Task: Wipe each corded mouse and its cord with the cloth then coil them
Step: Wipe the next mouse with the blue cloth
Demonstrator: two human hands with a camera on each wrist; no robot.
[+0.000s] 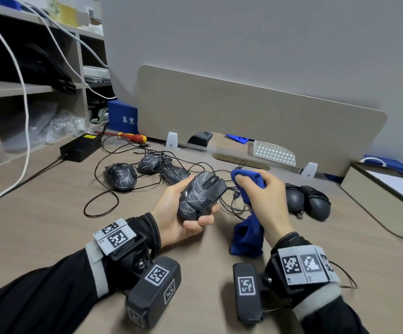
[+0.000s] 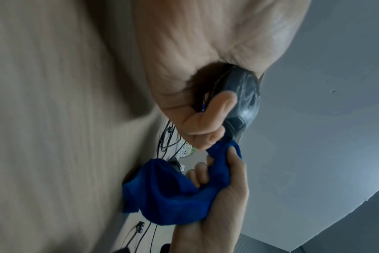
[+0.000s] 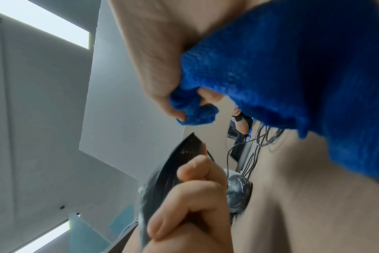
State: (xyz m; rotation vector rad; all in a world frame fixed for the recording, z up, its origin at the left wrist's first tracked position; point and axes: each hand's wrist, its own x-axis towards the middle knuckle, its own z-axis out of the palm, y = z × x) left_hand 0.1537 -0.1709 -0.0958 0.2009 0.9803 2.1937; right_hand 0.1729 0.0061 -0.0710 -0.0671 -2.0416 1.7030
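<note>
- Gripping the scribbled mouse (image 1: 201,195), the left hand (image 1: 178,213) curls round it.
- Beside it, the right hand (image 1: 265,201) clutches the cloth (image 1: 246,235).
- Its cord (image 1: 229,206), trailing beyond the grip, could snag the 3 neighbouring mice (image 1: 147,169).

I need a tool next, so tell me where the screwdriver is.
In the head view the screwdriver lies on the desk at the far left, between the black power brick and the beige divider panel, below the blue box.

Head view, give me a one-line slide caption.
Left hand grips a scribbled black mouse while the right hand holds a blue cloth beside it.
</note>
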